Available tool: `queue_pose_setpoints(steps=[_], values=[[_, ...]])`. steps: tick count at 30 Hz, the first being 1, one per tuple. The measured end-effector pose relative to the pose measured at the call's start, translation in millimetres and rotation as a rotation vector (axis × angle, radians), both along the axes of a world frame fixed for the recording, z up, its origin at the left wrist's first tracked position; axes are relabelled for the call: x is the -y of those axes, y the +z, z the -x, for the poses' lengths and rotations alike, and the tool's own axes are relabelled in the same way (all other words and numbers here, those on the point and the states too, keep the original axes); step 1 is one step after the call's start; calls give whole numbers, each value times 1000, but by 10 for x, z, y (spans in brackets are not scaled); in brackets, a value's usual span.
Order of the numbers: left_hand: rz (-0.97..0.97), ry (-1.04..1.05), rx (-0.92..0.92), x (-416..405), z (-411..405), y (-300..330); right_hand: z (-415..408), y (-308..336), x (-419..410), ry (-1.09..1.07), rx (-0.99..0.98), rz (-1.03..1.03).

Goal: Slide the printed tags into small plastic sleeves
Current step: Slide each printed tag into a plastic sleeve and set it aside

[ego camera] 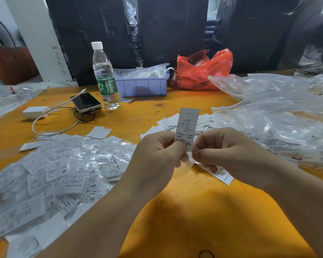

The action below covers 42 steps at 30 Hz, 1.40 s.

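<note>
An upright white printed tag (187, 125) marked XL stands above the orange table. My left hand (157, 155) pinches its lower left corner. My right hand (224, 149) pinches the lower right edge with curled fingers. Whether a clear sleeve lies around the tag's bottom cannot be told. Another tag (222, 176) reading MADE IN CHINA pokes out under my right hand. A heap of tags in clear sleeves (63, 172) covers the table at the left. Loose bare tags (168, 123) lie behind my hands.
A water bottle (105, 75), a phone (86, 102) with a white charger and cable (35, 111), a lilac tray (142, 85) and a red bag (203, 71) stand at the back. Big clear plastic bags (278, 112) fill the right. A fan (313, 34) is far right.
</note>
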<state>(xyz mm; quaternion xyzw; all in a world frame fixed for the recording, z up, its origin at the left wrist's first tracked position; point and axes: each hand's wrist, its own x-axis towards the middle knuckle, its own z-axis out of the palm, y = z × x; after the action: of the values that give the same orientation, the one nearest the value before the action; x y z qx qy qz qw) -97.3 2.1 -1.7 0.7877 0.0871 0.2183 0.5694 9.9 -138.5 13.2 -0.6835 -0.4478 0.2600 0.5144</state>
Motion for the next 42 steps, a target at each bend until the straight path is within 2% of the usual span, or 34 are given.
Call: queue_pose_setpoints(steps=[8,16,22,29,35,42], values=[[11,-87,-58,-33,14,26,6,15,0,4,-80,-61],[56,-135,-85,-44,17,41,-32,5,12,-72,-2,-36],[122,-116,-96,-51,5,59,-57,-6,12,-95,18,-20],[-4,-43,-79,-39,14,43,-62,14,27,-88,37,-14],[5,11,-57,-59,8,35,-65,17,31,-93,61,-8],[27,-34,-31,-37,11,49,0,-10,1,-34,21,-64]])
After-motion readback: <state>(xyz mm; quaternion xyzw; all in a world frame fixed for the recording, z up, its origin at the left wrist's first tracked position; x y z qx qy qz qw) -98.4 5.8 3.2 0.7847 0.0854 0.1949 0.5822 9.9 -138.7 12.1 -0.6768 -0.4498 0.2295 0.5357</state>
